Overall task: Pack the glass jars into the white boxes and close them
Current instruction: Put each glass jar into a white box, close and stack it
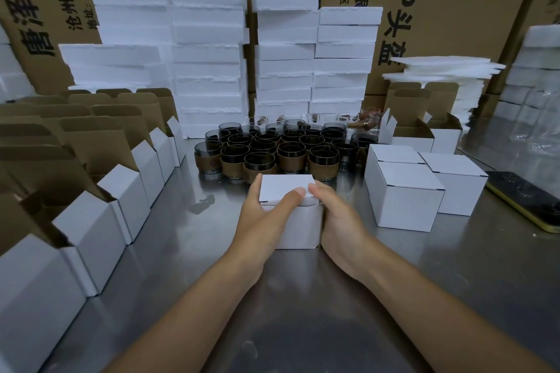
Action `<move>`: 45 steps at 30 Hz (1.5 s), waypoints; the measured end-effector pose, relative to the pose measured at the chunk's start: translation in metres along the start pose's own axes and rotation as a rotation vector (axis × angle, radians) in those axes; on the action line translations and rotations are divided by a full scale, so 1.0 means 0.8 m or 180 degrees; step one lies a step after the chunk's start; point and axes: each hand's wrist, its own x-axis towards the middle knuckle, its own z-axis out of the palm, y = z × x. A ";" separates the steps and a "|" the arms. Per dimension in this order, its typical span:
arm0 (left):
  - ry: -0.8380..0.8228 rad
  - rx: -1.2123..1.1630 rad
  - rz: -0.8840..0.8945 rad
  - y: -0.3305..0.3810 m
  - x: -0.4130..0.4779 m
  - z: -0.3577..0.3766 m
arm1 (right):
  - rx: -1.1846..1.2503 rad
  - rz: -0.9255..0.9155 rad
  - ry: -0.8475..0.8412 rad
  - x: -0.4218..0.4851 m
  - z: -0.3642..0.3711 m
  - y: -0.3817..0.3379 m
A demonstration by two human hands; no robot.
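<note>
A small white box stands on the steel table in front of me with its lid flap folded down. My left hand grips its left side, thumb pressing on the lid's front edge. My right hand holds its right side, fingers touching the lid corner. What the box contains is hidden. Behind it stands a cluster of dark glass jars with brown sleeves. Closed white boxes sit to the right.
A row of open white boxes with raised brown flaps lines the left side. Foam blocks and cardboard cartons are stacked at the back. More open boxes stand at the back right. A phone lies at the right edge.
</note>
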 end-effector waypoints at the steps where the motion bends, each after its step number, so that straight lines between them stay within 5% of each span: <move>1: -0.0001 0.0003 0.0021 0.000 0.000 0.000 | 0.0019 -0.0004 -0.0012 0.000 -0.001 0.000; 13: -0.0058 0.0020 0.0127 -0.001 0.000 -0.001 | -0.0157 -0.0155 0.0107 0.005 -0.005 0.006; 20: -0.0255 -0.0535 -0.0438 0.008 0.005 -0.011 | -0.0157 0.0080 -0.0205 0.000 -0.007 -0.005; 30: -0.0203 -0.0362 -0.0258 0.010 0.006 -0.019 | -0.2573 -0.1829 0.0701 -0.019 0.001 0.009; 39: -0.0491 -0.0398 -0.0573 0.017 -0.007 -0.021 | -0.4131 -0.1523 0.0867 -0.058 0.003 -0.001; 45: -0.0811 -0.0164 -0.0501 0.010 -0.007 -0.027 | -0.4090 -0.1790 0.1024 -0.090 -0.039 -0.017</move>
